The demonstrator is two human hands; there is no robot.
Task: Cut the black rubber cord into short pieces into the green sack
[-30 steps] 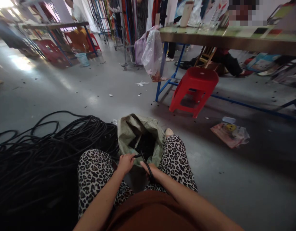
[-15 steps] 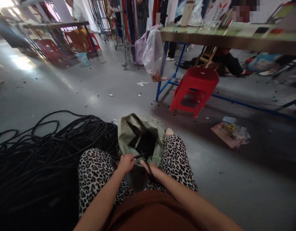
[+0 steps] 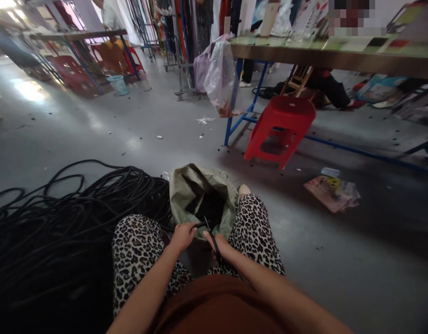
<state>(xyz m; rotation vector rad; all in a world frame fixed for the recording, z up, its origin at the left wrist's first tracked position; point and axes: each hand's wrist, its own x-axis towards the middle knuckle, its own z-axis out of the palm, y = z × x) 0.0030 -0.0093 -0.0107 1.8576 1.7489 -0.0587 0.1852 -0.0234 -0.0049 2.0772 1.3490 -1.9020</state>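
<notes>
My left hand [image 3: 183, 235] is closed round a black cord, whose short end [image 3: 201, 224] sticks out to the right over the sack's near rim. Black-handled scissors [image 3: 216, 246] are in my right hand [image 3: 220, 245], their blades pointing up and away beside the cord's end. Between my knees stands an open greenish sack [image 3: 182, 190] with dark pieces [image 3: 211, 206] inside, too dim to tell apart. A large tangled heap of black cord [image 3: 130, 190] lies on the floor at the left.
Ahead on the right, a red stool [image 3: 283, 127] stands by a long table [image 3: 325, 55] with blue legs. A plastic bag [image 3: 220, 76] hangs from its corner. A packet [image 3: 330, 192] lies on the floor at right. People are near the tables.
The scissor blades show more clearly and look slightly further apart beside the cord's end. Both hands have stayed almost in place; the whole view has shifted very slightly.
</notes>
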